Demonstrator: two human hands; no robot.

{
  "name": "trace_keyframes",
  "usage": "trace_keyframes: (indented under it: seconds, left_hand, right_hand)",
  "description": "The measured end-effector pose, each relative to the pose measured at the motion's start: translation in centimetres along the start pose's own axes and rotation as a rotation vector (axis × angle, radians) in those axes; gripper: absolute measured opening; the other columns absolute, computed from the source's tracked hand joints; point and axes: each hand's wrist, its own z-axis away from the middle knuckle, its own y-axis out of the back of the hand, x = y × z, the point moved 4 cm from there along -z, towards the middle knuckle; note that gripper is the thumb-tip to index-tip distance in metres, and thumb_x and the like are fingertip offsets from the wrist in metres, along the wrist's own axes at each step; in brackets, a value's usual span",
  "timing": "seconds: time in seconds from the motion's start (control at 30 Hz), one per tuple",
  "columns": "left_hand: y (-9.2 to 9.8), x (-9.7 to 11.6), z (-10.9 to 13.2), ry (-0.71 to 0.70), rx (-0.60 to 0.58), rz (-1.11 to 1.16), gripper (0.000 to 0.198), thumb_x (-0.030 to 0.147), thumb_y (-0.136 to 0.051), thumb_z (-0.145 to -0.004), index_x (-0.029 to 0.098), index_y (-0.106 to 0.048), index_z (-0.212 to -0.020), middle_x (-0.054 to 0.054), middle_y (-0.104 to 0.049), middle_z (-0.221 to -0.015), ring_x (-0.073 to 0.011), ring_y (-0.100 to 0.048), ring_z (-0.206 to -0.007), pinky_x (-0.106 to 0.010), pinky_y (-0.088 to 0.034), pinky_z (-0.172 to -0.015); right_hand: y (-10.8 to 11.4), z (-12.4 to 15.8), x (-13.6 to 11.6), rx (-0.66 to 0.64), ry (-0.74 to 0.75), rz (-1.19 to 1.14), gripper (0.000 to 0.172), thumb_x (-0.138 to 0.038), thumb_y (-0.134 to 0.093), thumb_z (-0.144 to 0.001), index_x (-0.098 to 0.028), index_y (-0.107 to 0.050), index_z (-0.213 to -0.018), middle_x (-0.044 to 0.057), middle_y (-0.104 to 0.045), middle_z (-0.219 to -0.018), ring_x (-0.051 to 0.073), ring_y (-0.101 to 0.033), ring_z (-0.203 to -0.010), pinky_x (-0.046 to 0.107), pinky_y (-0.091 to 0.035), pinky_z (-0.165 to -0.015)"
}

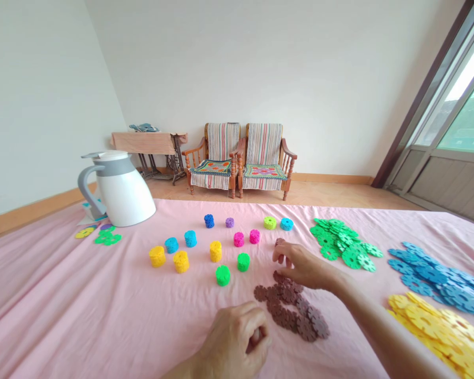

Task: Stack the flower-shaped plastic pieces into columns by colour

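stack of brown discs | right hand fingers gripping it | left hand fingers curled, contents unclear

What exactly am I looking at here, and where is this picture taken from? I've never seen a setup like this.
This is a single view from a camera worn on a person's head, looking forward and down, so the two bare arms are that person's own. The left hand is curled, and anything in it is hidden. The right hand is over a pile of brown plastic snowflake-shaped discs. The pink bedsheet also holds small stacks of coloured discs, such as a yellow stack, loose green plastic discs, loose blue plastic discs, loose yellow plastic discs and a white-and-grey jug.
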Motion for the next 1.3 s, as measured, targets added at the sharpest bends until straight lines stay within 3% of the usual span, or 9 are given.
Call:
trace_keyframes:
  seconds: [0.2, 0.47, 0.9, 1.13, 1.3]
  left_hand:
    - [0.2, 0.2, -0.1, 0.001, -0.015, 0.013, 0.018, 0.0, -0.052, -0.065, 0.018, -0.05, -0.067, 0.004, -0.052, -0.064, -0.008, -0.047, -0.054, -0.019, -0.031, -0.053]
    - [0.1, 0.0, 0.0, -0.002, 0.003, 0.014, 0.018, 0.0, -0.053, -0.064, 0.018, -0.05, -0.068, 0.005, -0.051, -0.063, -0.0073, -0.046, -0.054, -0.019, -0.03, -0.053]
    - [0.1, 0.1, -0.1, -0.002, -0.005, 0.016, 0.018, -0.001, -0.053, -0.064, 0.017, -0.05, -0.066, 0.005, -0.049, -0.061, -0.0069, -0.044, -0.051, -0.019, -0.029, -0.052]
    - [0.1, 0.1, -0.1, 0.006, -0.01, 0.018, 0.018, -0.001, -0.053, -0.065, 0.017, -0.051, -0.066, 0.005, -0.051, -0.063, -0.0074, -0.047, -0.053, -0.019, -0.03, -0.053]
    - [0.0, 0.0, -0.1, 0.006, -0.004, -0.002, 0.018, -0.001, -0.052, -0.064, 0.017, -0.051, -0.067, 0.005, -0.05, -0.063, -0.0075, -0.047, -0.054, -0.019, -0.03, -0.052]
  right_hand:
    - [-0.1, 0.5, 0.1, -0.153, -0.002, -0.052, 0.027, -0.011, -0.06, -0.061, -0.02, -0.061, -0.086, 0.002, -0.062, -0.089, 0.016, -0.058, -0.077, 0.026, -0.044, -0.07]
    - [-0.5, 0.4, -0.7, -0.135, 0.049, 0.047, 0.018, -0.01, -0.056, -0.064, -0.018, -0.06, -0.08, 0.003, -0.062, -0.081, 0.016, -0.056, -0.074, 0.025, -0.04, -0.066]
    - [-1.0, -0.1, -1.9, 0.022, 0.052, 0.32, 0.013, -0.013, -0.05, -0.073, -0.017, -0.051, -0.085, 0.007, -0.053, -0.089, 0.017, -0.05, -0.076, 0.027, -0.035, -0.066]
    - [-0.7, -0.2, -1.9, -0.001, 0.08, 0.192, 0.013, -0.009, -0.052, -0.073, -0.016, -0.056, -0.083, 0.007, -0.054, -0.09, 0.017, -0.052, -0.083, 0.027, -0.038, -0.072]
    - [-0.9, -0.3, -1.2, 0.013, 0.047, 0.066, 0.017, -0.004, -0.052, -0.069, -0.015, -0.06, -0.079, 0.006, -0.058, -0.084, 0.016, -0.055, -0.079, 0.024, -0.039, -0.068]
